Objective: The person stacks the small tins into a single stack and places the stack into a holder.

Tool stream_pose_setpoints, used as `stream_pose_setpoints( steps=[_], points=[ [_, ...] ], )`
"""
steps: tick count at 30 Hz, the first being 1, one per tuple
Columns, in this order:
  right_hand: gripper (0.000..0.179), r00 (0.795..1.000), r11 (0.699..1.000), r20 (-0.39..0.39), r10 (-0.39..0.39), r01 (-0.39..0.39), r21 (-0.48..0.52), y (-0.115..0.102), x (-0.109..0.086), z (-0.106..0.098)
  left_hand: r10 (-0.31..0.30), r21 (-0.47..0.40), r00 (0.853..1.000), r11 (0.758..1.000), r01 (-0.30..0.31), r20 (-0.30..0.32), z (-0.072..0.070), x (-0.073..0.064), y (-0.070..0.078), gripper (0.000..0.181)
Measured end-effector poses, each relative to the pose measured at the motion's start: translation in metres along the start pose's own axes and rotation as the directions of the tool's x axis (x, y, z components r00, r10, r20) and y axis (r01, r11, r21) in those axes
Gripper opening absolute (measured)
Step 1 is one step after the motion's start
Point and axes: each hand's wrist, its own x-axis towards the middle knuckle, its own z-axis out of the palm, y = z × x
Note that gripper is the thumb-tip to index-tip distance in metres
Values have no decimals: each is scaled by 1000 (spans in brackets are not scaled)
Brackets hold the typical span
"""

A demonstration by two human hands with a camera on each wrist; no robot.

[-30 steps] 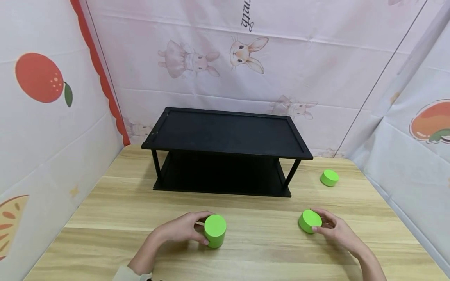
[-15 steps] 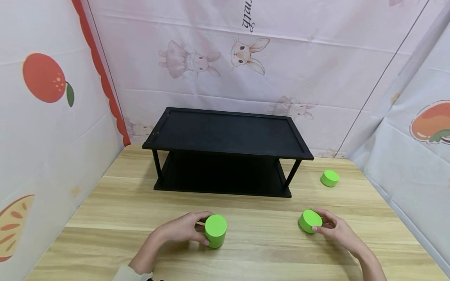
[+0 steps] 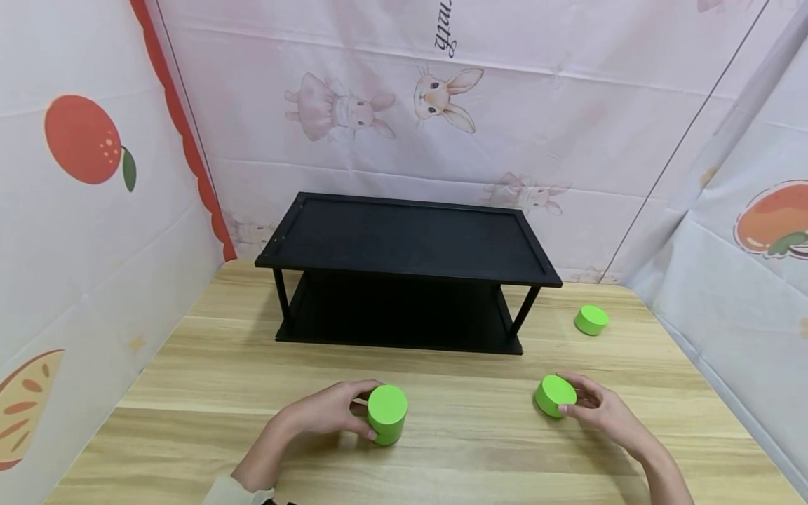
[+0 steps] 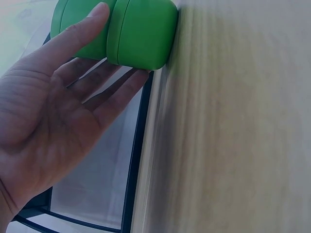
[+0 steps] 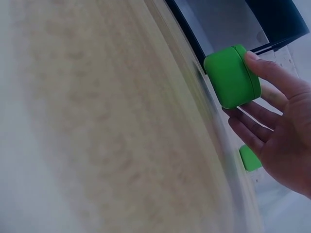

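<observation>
My left hand (image 3: 331, 409) grips a tall green cylinder (image 3: 388, 415) at the front middle of the wooden table. In the left wrist view it shows as two round green tins (image 4: 146, 34) stacked one on the other, thumb on the upper one and fingers behind. Further right, my right hand (image 3: 602, 412) holds a single short green tin (image 3: 555, 396) between thumb and fingers. A lid seam (image 5: 247, 73) runs round this tin near its top in the right wrist view. Behind that hand, a third short green tin (image 3: 591, 320) stands alone.
A black two-tier shelf (image 3: 410, 238) stands at the back middle, with a bare top and a lower board (image 3: 398, 337) on corner posts. Printed cloth walls (image 3: 353, 161) close off the back and both sides. Wooden table (image 3: 467, 414) lies between the hands.
My right hand and its tin have shifted very slightly toward the back. The left hand, its stack, the third tin and the shelf stay in place.
</observation>
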Motion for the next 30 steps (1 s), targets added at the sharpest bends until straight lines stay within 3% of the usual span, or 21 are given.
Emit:
stream_pose_setpoints(
  steps=[24,30],
  points=[
    [54,999,997,20,-48,49,-53,-16,4,2,15,-24,1000,1000,-14,18,-1,0,-4,57],
    [54,997,996,23,-73,74,-58,-20,5,3,15,12,1000,1000,-15,12,0,0,-3,57]
  ],
)
